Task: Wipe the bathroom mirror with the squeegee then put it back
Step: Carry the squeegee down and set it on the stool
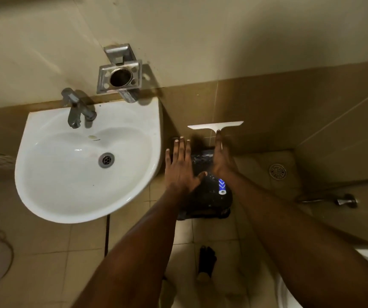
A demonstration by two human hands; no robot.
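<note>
The squeegee has a white blade (215,125) lying level against the brown wall tiles right of the sink. Its blue-and-white handle end (222,186) shows below my right wrist, over a black bin. My right hand (222,158) lies along the handle with straight fingers, the fingertips just under the blade. The thumb is hidden, so I cannot tell whether it grips. My left hand (179,165) hovers flat and empty, fingers spread, between the sink and the squeegee. The mirror is out of view.
A white wall sink (45,192) with a metal tap (76,110) fills the left. A steel tumbler holder (119,77) hangs above it. The black bin (205,201) stands on the floor below my hands. A floor drain (278,171) and a spray hose (345,201) are at the right.
</note>
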